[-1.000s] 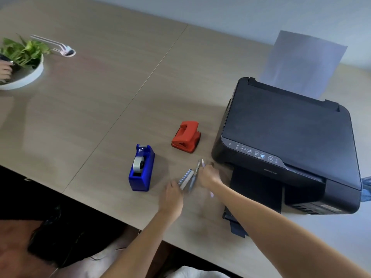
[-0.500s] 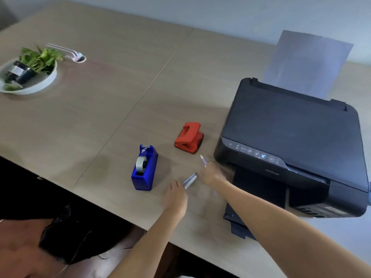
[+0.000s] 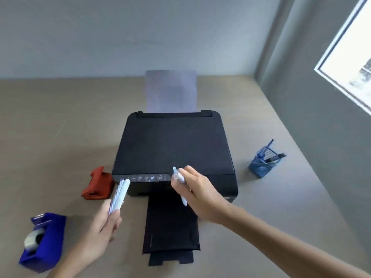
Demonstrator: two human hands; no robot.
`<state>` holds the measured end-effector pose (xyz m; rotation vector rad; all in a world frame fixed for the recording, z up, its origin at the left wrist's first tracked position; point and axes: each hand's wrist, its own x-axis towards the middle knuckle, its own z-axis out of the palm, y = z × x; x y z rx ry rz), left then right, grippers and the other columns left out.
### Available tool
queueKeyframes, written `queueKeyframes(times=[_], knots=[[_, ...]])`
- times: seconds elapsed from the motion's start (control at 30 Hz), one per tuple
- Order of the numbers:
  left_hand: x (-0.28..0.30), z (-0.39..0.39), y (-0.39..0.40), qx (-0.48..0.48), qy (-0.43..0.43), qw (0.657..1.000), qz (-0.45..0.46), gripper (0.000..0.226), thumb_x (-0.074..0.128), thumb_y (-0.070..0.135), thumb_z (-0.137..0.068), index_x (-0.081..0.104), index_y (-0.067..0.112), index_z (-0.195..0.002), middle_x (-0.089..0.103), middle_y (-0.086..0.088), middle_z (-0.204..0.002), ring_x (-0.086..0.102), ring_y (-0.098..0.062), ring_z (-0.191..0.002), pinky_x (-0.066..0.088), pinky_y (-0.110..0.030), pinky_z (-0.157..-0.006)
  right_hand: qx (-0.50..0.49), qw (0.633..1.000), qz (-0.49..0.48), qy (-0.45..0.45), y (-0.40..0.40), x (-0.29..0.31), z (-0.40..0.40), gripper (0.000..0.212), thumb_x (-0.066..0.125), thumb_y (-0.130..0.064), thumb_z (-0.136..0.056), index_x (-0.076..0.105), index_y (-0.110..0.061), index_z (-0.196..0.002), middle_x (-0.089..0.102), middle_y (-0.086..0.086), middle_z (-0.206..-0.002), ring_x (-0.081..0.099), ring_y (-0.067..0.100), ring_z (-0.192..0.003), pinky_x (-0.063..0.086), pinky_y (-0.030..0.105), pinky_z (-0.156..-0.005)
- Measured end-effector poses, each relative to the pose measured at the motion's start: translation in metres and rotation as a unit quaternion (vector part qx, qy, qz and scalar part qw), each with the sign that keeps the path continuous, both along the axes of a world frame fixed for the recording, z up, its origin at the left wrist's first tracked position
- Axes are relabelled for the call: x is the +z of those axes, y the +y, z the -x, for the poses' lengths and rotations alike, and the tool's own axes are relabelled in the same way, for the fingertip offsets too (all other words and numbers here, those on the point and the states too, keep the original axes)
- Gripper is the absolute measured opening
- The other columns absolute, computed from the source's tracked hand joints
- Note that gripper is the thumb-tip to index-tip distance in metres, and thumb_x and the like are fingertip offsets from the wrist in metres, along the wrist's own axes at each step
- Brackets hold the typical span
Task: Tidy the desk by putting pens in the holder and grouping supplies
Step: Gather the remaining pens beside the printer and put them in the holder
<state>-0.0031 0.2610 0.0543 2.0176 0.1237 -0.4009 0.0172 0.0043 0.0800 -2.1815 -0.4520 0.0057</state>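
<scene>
My left hand (image 3: 104,227) is raised in front of the printer and grips a small bundle of pale pens (image 3: 120,194), tips pointing up and away. My right hand (image 3: 197,194) hovers over the printer's front edge, closed on a single white pen (image 3: 179,178) that runs through the fist. A blue mesh pen holder (image 3: 262,167) stands on the desk to the right of the printer, with a couple of dark pens inside it. Both hands are well left of the holder.
A black printer (image 3: 172,147) with a sheet of paper (image 3: 171,91) in its rear feed and an extended output tray (image 3: 170,227) fills the middle. A red hole punch (image 3: 97,186) and a blue tape dispenser (image 3: 43,241) sit at the left. A grey wall and window border the right.
Both hands have lifted the pens off the desk. The view has swung right, so the printer is centred and the pen holder shows; the plant dish has left the frame.
</scene>
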Motion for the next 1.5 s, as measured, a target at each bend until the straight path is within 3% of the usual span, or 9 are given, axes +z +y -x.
queueKeyframes(times=[0.2,0.43,0.7,0.83,0.93,1.03,1.17,1.27,1.5], knots=[[0.06,-0.046,-0.159,-0.226,-0.058,0.972,0.006,0.039,0.032,0.026,-0.102,0.044,0.058,-0.121,0.043,0.007,-0.073,0.031,-0.005,-0.047,0.03,-0.02,-0.043,-0.23,0.967,-0.11,0.005,-0.16,0.012,0.009,0.03,0.049,-0.034,-0.09,0.061,-0.021,-0.066,0.067,-0.003,-0.083,0.062,0.015,-0.073,0.046,0.032,-0.066],[0.033,-0.097,-0.358,-0.366,-0.086,0.907,-0.191,0.024,0.038,0.012,-0.094,0.063,0.008,-0.093,0.06,-0.015,-0.082,0.046,-0.02,-0.063,0.036,-0.03,-0.057,-0.442,0.885,-0.144,0.019,-0.311,-0.025,0.002,0.021,0.067,-0.021,-0.084,0.069,-0.017,-0.064,0.071,-0.025,-0.079,0.069,0.013,-0.067,0.056,0.049,-0.082],[-0.001,-0.15,-0.492,-0.37,-0.104,0.825,-0.415,0.021,0.07,0.013,-0.082,0.063,0.004,-0.1,0.064,-0.017,-0.117,0.062,-0.034,-0.108,0.053,-0.038,-0.085,-0.423,0.9,-0.076,0.069,-0.343,-0.078,-0.039,0.012,0.064,-0.011,-0.084,0.068,-0.009,-0.073,0.067,-0.005,-0.068,0.06,-0.006,-0.049,0.047,0.018,-0.059],[-0.015,-0.167,-0.518,-0.372,-0.1,0.806,-0.45,0.029,0.065,0.006,-0.084,0.06,0.006,-0.113,0.061,-0.013,-0.123,0.06,-0.032,-0.113,0.051,-0.039,-0.09,-0.39,0.913,-0.039,0.114,-0.348,-0.098,-0.054,0.01,0.062,-0.013,-0.084,0.069,-0.008,-0.088,0.067,0.003,-0.076,0.061,0.017,-0.067,0.038,0.013,-0.054],[-0.028,-0.172,-0.523,-0.366,-0.089,0.833,-0.405,0.011,0.065,0.022,-0.087,0.063,0.011,-0.084,0.066,-0.015,-0.109,0.063,-0.033,-0.104,0.052,-0.037,-0.082,-0.397,0.911,-0.039,0.105,-0.352,-0.108,-0.051,0.02,0.066,-0.026,-0.086,0.067,-0.014,-0.102,0.063,0.005,-0.09,0.058,0.017,-0.069,0.038,0.016,-0.059],[-0.04,-0.176,-0.513,-0.298,-0.079,0.898,-0.315,0.045,0.052,0.044,-0.091,0.054,0.013,-0.058,0.063,-0.014,-0.077,0.066,-0.032,-0.087,0.043,-0.03,-0.066,-0.457,0.886,-0.055,0.063,-0.352,-0.121,-0.039,0.03,0.06,-0.03,-0.09,0.059,-0.016,-0.117,0.052,0.0,-0.105,0.056,0.015,-0.08,0.037,0.018,-0.072],[-0.066,-0.184,-0.497,-0.15,0.054,0.972,-0.174,0.056,0.026,0.041,-0.1,0.063,-0.001,-0.101,0.064,-0.023,-0.116,0.059,-0.035,-0.106,0.047,-0.038,-0.084,-0.468,0.855,-0.109,0.194,-0.351,-0.149,-0.038,0.034,0.055,-0.025,-0.093,0.057,-0.007,-0.121,0.064,0.01,-0.114,0.065,0.022,-0.08,0.053,0.032,-0.079],[-0.081,-0.179,-0.489,-0.082,0.267,0.96,-0.011,0.064,0.021,0.051,-0.099,0.044,0.005,-0.138,0.05,-0.016,-0.141,0.051,-0.034,-0.123,0.045,-0.044,-0.099,-0.443,0.845,-0.174,0.244,-0.347,-0.157,-0.05,0.031,0.059,-0.015,-0.09,0.061,-0.005,-0.119,0.071,0.014,-0.098,0.072,0.025,-0.077,0.062,0.037,-0.069],[-0.087,-0.176,-0.487,0.053,0.298,0.937,0.175,0.058,0.02,0.045,-0.102,0.042,0.008,-0.141,0.049,-0.016,-0.143,0.048,-0.034,-0.132,0.029,-0.049,-0.115,-0.396,0.876,-0.135,0.238,-0.362,-0.143,-0.111,0.021,0.05,-0.001,-0.088,0.071,-0.001,-0.091,0.071,0.018,-0.083,0.074,0.03,-0.074,0.063,0.03,-0.064]])
